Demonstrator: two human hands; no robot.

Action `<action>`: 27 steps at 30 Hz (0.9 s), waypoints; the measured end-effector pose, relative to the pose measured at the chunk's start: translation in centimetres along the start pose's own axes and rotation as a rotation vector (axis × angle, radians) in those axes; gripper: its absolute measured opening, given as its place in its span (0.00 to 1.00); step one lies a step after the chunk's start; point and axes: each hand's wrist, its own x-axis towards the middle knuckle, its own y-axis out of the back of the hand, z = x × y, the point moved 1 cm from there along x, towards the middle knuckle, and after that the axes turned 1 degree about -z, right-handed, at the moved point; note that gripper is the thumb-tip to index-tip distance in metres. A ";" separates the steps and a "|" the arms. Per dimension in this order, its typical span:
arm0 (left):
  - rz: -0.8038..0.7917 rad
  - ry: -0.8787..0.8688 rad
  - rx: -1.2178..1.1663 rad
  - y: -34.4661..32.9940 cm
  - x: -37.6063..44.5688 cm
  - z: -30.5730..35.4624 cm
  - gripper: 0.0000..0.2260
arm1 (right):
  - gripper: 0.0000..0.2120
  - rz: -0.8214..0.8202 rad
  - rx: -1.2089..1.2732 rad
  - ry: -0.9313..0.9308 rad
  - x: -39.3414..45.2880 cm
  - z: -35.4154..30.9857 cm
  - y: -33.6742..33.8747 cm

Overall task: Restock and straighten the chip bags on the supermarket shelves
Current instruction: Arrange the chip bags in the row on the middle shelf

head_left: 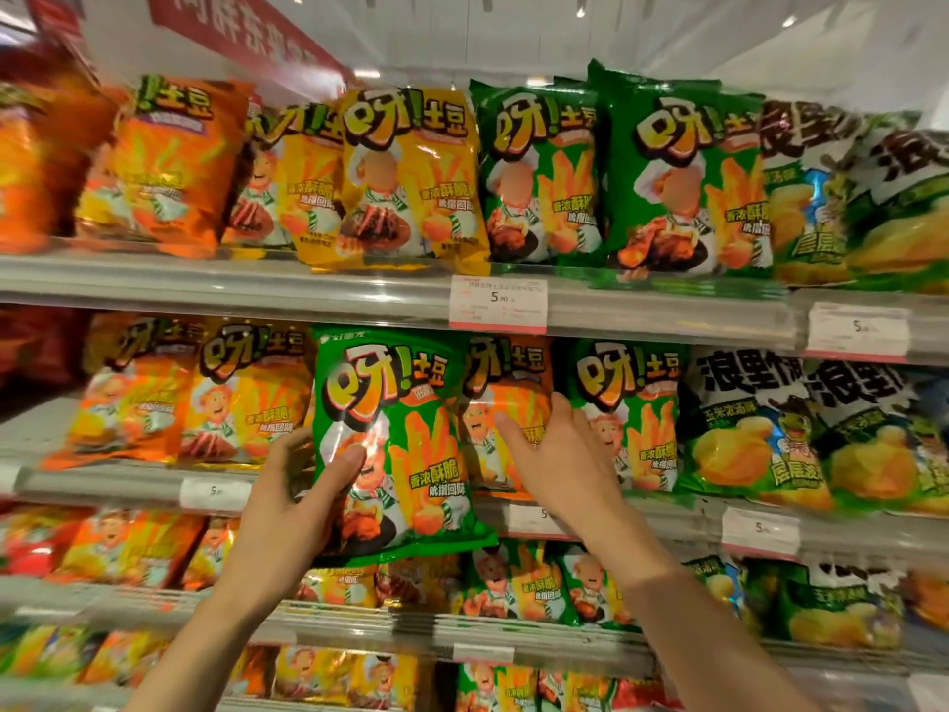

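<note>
Green bag in left hand, overhanging shelf edge.

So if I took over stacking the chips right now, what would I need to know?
Left hand: holds a green chip bag by its left edge, in front of the second shelf.
Right hand: open, fingers against the orange bag and the green bag on the shelf beside it.
Done: most bags on the top shelf stand facing out.
Left: the held bag is not shelved yet; it probably belongs with the green ones. The yellow bags on top lean and overlap; straighten them.
</note>
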 end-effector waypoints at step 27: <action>0.071 0.003 0.086 6.5 1.4 -2.8 0.29 | 0.39 0.118 0.259 0.070 -1.8 1.5 1.1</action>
